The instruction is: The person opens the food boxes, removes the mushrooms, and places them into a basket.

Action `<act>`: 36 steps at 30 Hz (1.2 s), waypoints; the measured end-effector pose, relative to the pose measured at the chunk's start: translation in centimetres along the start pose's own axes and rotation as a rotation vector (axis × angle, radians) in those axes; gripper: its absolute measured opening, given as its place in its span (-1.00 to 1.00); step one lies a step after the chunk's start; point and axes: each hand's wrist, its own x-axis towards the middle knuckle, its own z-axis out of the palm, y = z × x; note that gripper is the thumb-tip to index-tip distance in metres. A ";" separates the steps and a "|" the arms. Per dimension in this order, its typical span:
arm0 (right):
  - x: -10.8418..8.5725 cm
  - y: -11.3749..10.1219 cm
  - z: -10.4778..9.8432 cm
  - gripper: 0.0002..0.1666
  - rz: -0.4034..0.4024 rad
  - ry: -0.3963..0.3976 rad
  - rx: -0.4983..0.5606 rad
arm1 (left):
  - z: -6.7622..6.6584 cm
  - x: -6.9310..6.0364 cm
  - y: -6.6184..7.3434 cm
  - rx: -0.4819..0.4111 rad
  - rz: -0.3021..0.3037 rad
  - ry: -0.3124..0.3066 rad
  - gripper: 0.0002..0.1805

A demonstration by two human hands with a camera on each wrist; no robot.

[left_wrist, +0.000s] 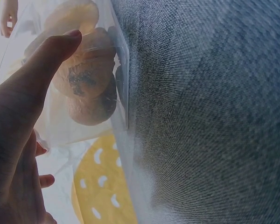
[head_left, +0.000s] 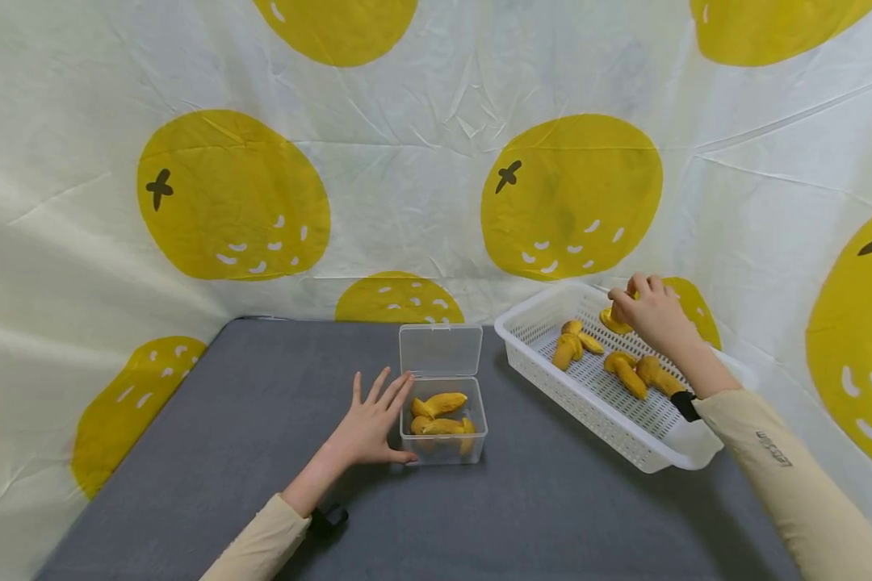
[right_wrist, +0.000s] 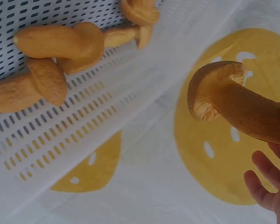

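My right hand [head_left: 652,313] pinches a yellow-brown mushroom [right_wrist: 238,100] by its stem, above the back of a white perforated basket [head_left: 574,395]. In the right wrist view its cap points away from the fingers. My left hand [head_left: 369,424] lies against the left side of a clear plastic box [head_left: 443,461], fingers straight and spread. Its thumb [left_wrist: 51,58] touches the front wall in the left wrist view. The box's hinged lid [head_left: 440,351] stands raised at the back. Inside the box lie several mushrooms [head_left: 446,401].
More mushrooms [head_left: 628,375] lie spread over the basket floor. The basket stands at an angle on the right of the grey cloth-covered table [head_left: 276,403]. Behind the table hangs a white curtain [head_left: 407,194] printed with large yellow fruit.
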 end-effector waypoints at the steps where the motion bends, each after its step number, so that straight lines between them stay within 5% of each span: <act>1: 0.1 0.1 0.2 -0.72 0.007 -0.017 -0.002 | 0.0 0.0 0.0 0.000 0.001 0.005 0.31; 17: 1.0 1.8 3.7 -0.69 0.104 -0.206 -0.052 | 0.2 0.0 0.0 0.011 0.001 0.008 0.31; 26: 1.0 2.0 4.8 -0.57 0.139 -0.222 -0.047 | 0.2 0.1 0.0 0.011 -0.008 -0.007 0.30; 36: 0.6 2.3 5.4 -0.80 0.139 -0.177 0.006 | 0.4 0.1 -0.1 0.015 -0.008 0.006 0.31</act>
